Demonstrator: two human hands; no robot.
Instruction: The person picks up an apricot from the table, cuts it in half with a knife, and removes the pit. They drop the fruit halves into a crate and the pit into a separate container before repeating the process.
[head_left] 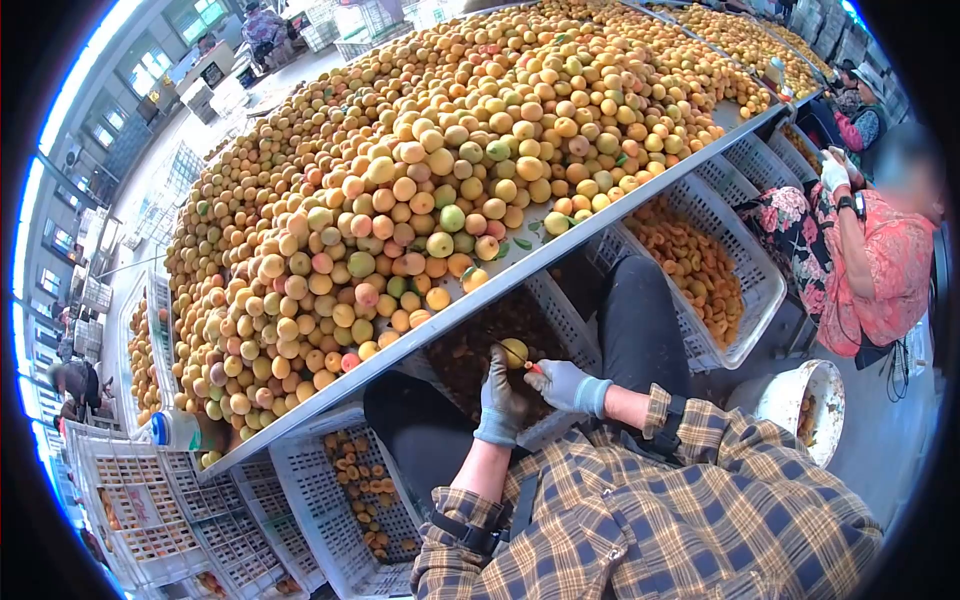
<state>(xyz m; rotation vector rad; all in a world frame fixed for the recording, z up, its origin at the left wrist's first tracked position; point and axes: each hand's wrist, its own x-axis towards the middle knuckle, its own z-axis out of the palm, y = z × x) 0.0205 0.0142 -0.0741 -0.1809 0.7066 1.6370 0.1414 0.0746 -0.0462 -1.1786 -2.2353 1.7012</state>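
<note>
My left hand grips a round yellow fruit, likely soft, best cupped; my right hand, beside it, a red tool.

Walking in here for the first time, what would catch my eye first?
Surely the huge heap of fruit, spread over the table in front of the person. Below its edge, the gloved left hand holds a yellow fruit and the gloved right hand a red-handled tool. To the right, a white crate holds orange fruit pieces.
</note>
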